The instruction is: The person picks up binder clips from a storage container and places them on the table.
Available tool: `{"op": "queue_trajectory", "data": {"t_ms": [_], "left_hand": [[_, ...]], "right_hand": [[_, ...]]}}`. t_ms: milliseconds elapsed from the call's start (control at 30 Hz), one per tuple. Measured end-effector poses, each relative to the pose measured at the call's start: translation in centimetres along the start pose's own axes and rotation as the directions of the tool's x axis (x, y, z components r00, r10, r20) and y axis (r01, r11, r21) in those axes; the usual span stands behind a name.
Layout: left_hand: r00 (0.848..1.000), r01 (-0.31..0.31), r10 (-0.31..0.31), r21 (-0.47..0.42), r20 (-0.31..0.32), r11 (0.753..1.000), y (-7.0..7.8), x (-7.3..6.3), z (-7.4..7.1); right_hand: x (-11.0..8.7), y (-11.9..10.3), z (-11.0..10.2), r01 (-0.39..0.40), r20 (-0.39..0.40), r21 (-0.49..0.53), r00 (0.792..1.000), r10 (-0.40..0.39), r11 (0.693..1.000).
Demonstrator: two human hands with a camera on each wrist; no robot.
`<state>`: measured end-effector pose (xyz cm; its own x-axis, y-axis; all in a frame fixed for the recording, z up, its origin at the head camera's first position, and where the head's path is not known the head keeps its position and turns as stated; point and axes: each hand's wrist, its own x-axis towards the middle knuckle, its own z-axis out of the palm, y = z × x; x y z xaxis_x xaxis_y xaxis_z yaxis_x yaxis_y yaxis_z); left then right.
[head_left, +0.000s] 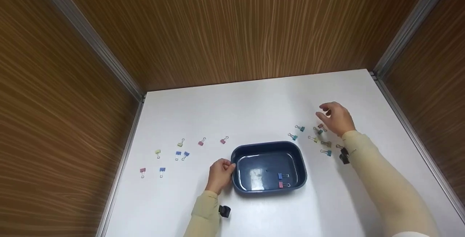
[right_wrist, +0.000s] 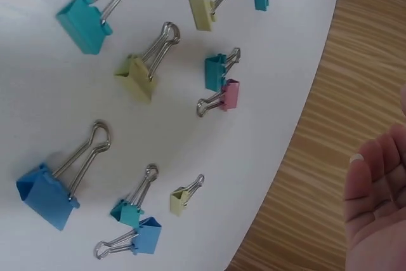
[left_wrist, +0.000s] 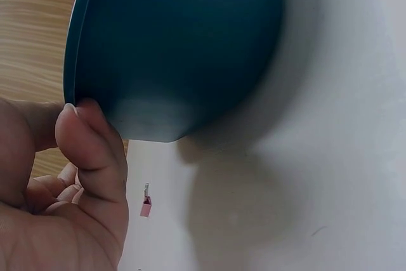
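Note:
My left hand (head_left: 220, 175) pinches the left rim of a dark blue plastic basin (head_left: 269, 162) between thumb and fingers. In the left wrist view the basin's wall (left_wrist: 177, 42) fills the upper part, with the left hand (left_wrist: 82, 182) at its edge. Inside the basin lie a blue binder clip (head_left: 280, 176) and a pink binder clip (head_left: 281, 185). Over the far right of the table, my right hand (head_left: 338, 119) holds nothing, its fingers loosely bent. Several binder clips lie close by it, among them a teal one (right_wrist: 85, 23), a yellow one (right_wrist: 136, 77) and a pink one (right_wrist: 231, 94).
Left of the basin several more binder clips are spread out, including a pink one (head_left: 142, 170), a yellow one (head_left: 157, 152) and a blue one (head_left: 162, 170). Wood-patterned panels (head_left: 254, 26) enclose the white table (head_left: 254, 99) at the back and both sides.

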<state>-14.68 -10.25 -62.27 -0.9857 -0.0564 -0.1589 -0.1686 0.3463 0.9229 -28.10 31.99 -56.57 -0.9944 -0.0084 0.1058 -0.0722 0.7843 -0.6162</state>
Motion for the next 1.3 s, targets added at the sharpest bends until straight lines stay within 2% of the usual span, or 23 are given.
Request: {"op": "queue_trajectory", "data": {"t_ms": [200,433,500,633,733,867,933,1033,1167,1300], "left_hand": [[1.0,-0.002,0.002,0.023,-0.008,1.0,0.1,0.0,0.1],[1.0,-0.013,0.013,0.029,-0.01,1.0,0.1,0.4,0.3],[1.0,-0.018,0.018,0.037,-0.006,0.999,0.2,0.5,0.3],[0.999,-0.044,0.046,0.062,-0.017,0.997,0.4,0.7,0.3],[0.998,-0.051,0.052,0.062,-0.026,0.997,0.5,0.7,0.3],[0.999,-0.027,0.028,0.037,-0.022,0.999,0.5,0.8,0.4],[1.0,-0.018,0.019,0.031,-0.021,0.999,0.5,0.8,0.4],[1.0,-0.02,0.021,0.04,-0.022,0.999,0.4,0.8,0.4],[0.999,-0.03,0.032,0.056,-0.025,0.998,0.4,0.9,0.4],[0.998,-0.056,0.058,0.068,-0.038,0.996,0.3,0.9,0.4]], "right_hand": [[-1.0,-1.5,1.1,0.114,0.01,-0.009,0.993,-0.114,0.993],[-2.3,-3.9,2.4,0.238,0.064,-0.047,0.97,-0.235,0.97],[-2.6,-4.6,2.7,0.296,0.083,-0.077,0.953,-0.29,0.952],[-3.1,-6.0,3.6,0.419,0.118,-0.139,0.907,-0.405,0.897],[-3.5,-6.9,4.5,0.476,0.171,-0.173,0.877,-0.449,0.862],[-4.2,-7.6,5.5,0.549,0.285,-0.203,0.825,-0.488,0.811],[-4.6,-8.0,6.0,0.581,0.341,-0.211,0.798,-0.498,0.786],[-5.2,-8.3,6.7,0.599,0.425,-0.218,0.769,-0.478,0.77],[-5.7,-8.6,7.5,0.608,0.521,-0.241,0.739,-0.428,0.756],[-6.3,-9.0,8.3,0.631,0.582,-0.32,0.72,-0.378,0.707]]}}
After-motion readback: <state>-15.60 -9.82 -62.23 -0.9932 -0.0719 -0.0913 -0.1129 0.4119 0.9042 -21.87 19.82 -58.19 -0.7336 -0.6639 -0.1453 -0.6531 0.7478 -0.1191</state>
